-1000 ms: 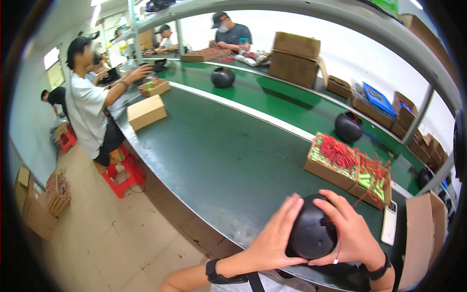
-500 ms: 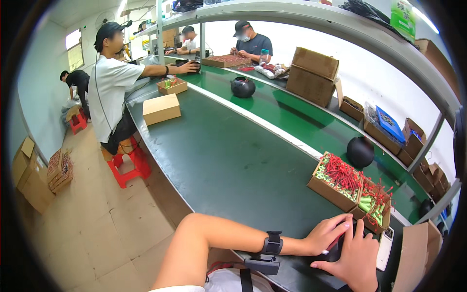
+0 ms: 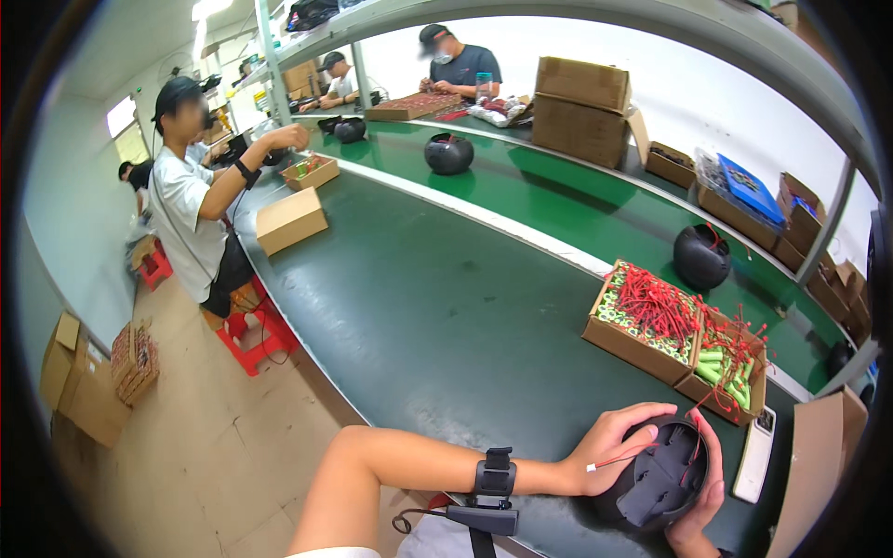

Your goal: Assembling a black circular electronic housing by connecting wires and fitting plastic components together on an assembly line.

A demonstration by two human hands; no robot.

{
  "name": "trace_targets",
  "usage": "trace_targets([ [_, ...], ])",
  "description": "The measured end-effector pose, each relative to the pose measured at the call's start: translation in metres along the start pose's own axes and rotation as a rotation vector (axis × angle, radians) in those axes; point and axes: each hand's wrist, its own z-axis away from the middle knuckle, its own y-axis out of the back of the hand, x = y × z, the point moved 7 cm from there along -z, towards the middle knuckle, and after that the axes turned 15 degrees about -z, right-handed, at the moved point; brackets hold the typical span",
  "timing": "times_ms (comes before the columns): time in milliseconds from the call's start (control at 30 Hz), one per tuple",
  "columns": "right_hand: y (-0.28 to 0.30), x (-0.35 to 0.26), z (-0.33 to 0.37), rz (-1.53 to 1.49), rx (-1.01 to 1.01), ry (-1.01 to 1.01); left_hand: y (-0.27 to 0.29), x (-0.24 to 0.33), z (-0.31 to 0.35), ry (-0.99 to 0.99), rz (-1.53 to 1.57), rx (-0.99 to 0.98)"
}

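Near the table's front edge I hold a round black housing (image 3: 651, 484), its open ribbed face turned up toward me. My left hand (image 3: 606, 448) curves round its left and far side, fingers closed against it. On the opposite side my right hand (image 3: 707, 498) wraps the wall, its wrist partly hidden. Thin red wires (image 3: 621, 458) come out of the housing, one ending in a small white connector (image 3: 591, 468) beside my left hand. Just beyond stand two cardboard trays, one (image 3: 633, 352) packed with green cylindrical cells and red leads, the other (image 3: 714, 398) with loose green cells.
A white phone (image 3: 755, 456) and a carton flap (image 3: 819, 465) lie to the right. More black round housings (image 3: 702, 256) sit on the green belt (image 3: 549, 205). A closed carton (image 3: 291, 221) stands farther left, near a co-worker (image 3: 191, 186). A shelf frame (image 3: 558, 14) spans overhead.
My hands have parted from over the housing to its sides, showing its open face and wires. The near co-worker has drawn the reaching arm back and bent it. The view has shifted slightly.
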Motion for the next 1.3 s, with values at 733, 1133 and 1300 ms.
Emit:
trace_targets([
  [733,0.006,-0.004,0.003,0.106,0.052,-0.107,0.000,0.011,0.008,-0.132,-0.058,0.116],
  [1133,0.039,0.009,0.004,0.485,-0.261,-0.002,-0.002,0.011,0.004,-0.097,-0.094,0.017],
  [1300,0.024,0.014,0.005,0.051,0.040,-0.111,0.002,0.009,0.007,-0.047,-0.078,0.027],
])
